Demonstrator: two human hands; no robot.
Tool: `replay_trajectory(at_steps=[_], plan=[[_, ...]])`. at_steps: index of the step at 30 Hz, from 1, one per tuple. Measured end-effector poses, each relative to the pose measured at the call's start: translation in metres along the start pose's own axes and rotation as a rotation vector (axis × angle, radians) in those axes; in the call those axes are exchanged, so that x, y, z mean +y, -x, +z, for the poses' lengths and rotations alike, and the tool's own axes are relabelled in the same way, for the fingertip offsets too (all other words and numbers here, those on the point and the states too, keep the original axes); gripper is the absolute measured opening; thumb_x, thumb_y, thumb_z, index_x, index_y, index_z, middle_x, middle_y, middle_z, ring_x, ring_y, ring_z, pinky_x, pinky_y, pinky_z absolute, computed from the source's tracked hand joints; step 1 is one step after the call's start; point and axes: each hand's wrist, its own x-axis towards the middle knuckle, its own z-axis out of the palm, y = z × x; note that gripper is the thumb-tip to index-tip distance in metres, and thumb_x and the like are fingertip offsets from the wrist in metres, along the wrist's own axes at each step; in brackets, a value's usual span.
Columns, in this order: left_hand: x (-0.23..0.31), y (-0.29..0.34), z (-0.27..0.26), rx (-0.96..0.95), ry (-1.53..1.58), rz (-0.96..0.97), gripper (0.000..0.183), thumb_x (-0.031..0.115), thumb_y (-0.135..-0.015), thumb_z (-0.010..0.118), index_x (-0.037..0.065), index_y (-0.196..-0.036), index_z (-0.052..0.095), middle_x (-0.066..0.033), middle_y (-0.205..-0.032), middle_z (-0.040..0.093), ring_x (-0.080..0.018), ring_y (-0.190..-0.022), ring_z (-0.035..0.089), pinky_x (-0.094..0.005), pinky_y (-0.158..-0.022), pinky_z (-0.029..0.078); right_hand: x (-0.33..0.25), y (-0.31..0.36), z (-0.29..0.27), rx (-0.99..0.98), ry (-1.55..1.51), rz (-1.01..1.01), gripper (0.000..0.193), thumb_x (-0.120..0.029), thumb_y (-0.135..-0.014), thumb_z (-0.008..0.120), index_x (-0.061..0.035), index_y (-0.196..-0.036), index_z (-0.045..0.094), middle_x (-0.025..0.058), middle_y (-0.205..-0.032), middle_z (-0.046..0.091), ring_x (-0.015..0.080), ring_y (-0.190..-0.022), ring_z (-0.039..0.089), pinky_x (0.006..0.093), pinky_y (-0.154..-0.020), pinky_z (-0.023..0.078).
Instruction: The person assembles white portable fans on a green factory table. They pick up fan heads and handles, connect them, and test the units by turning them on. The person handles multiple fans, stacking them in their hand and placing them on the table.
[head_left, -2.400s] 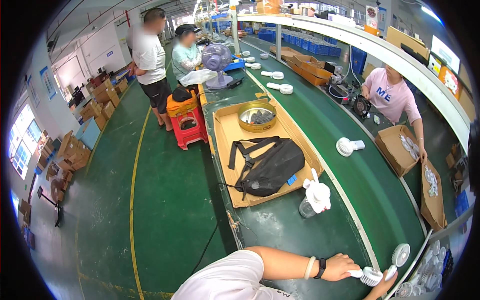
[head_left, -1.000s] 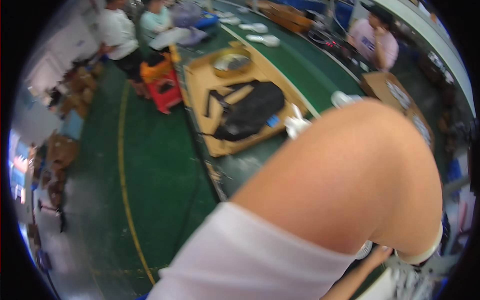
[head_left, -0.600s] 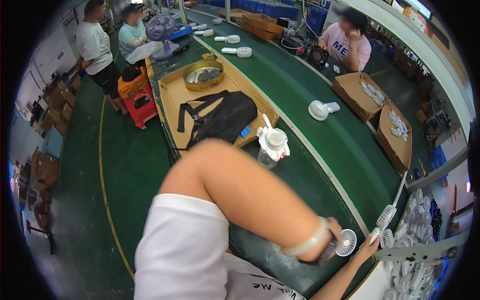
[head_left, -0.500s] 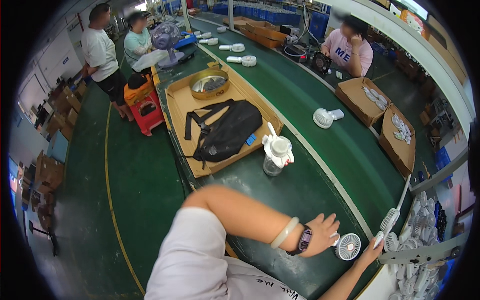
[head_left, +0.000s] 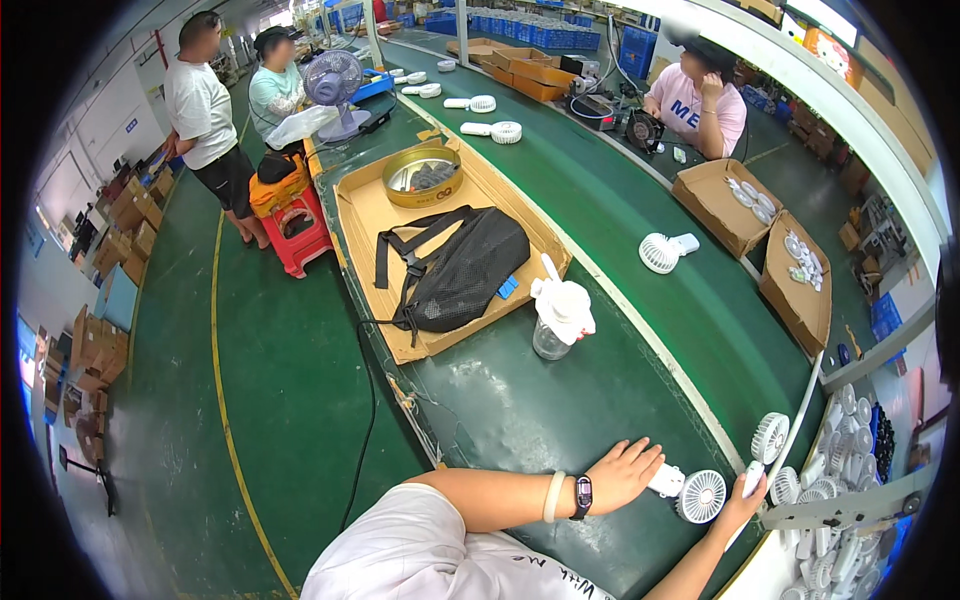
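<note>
My left hand rests flat with its fingers stretched out, a watch and a pale bangle on that arm. Just right of its fingertips a white handheld fan lies on the green bench, grille up, handle toward the hand. I cannot tell whether the fingers touch that handle. At the bench's right side my right hand is closed round the handle of a second white handheld fan, whose round head points up. Part of that handle is hidden by my fingers.
A jar with a white cloth stands ahead, beside a cardboard tray holding a black bag and a round tin. Several handheld fans lie along the green belt. Piled fans sit right, behind a metal post. A person sits across the belt.
My left hand has drawn back left from the lying fan's handle, and its elbow has dropped. The fan in my right hand has turned, showing more of its round grille.
</note>
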Motion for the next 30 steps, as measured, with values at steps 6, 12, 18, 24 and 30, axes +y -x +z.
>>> replay_trajectory(at_steps=[6,12,18,24,30], plan=[[0.001,-0.006,0.004,0.070,0.068,0.091,0.047,0.008,-0.078,0.051,-0.005,-0.122,0.046,-0.0157,-0.119,0.048,-0.0302,-0.109,0.047,-0.0388,-0.089,0.042,-0.003,0.002,0.004,-0.062,0.119,-0.094,0.050,-0.011,-0.080,0.065,0.0038,-0.123,0.046,0.0173,-0.120,0.052,0.0262,-0.110,0.050,0.0343,-0.097,0.035],[-0.006,0.001,-0.011,0.052,0.024,-0.046,0.045,0.008,-0.075,0.051,-0.003,-0.118,0.048,-0.0113,-0.103,0.051,-0.0244,-0.092,0.051,-0.0330,-0.079,0.044,-0.016,0.009,0.006,-0.058,0.241,-0.126,0.051,-0.011,-0.076,0.066,0.0037,-0.121,0.048,0.0202,-0.119,0.052,0.0317,-0.110,0.050,0.0370,-0.097,0.036],[-0.027,0.008,-0.022,-0.006,0.057,-0.227,0.061,0.017,-0.070,0.069,-0.006,-0.121,0.044,-0.0144,-0.104,0.050,-0.0279,-0.090,0.051,-0.0366,-0.074,0.049,-0.019,0.008,0.003,-0.076,0.266,-0.105,0.049,-0.010,-0.074,0.068,0.0029,-0.119,0.050,0.0182,-0.114,0.054,0.0306,-0.106,0.051,0.0364,-0.095,0.037],[-0.028,-0.003,-0.040,-0.273,0.421,-0.371,0.056,0.023,-0.071,0.068,-0.004,-0.115,0.047,-0.0151,-0.091,0.056,-0.0305,-0.077,0.059,-0.0364,-0.069,0.050,-0.013,0.005,0.003,-0.072,0.325,-0.150,0.050,-0.009,-0.073,0.068,0.0020,-0.119,0.051,0.0178,-0.114,0.053,0.0304,-0.105,0.051,0.0371,-0.094,0.038],[-0.034,-0.005,-0.006,-0.412,1.852,-0.727,0.042,0.017,-0.076,0.064,0.001,-0.109,0.045,-0.0051,-0.086,0.055,-0.0148,-0.072,0.058,-0.0276,-0.060,0.048,-0.085,0.076,0.042,0.085,0.160,-0.240,0.024,-0.010,-0.086,0.058,0.0007,-0.106,0.050,0.0070,-0.089,0.052,0.0176,-0.080,0.050,0.0286,-0.070,0.042]])
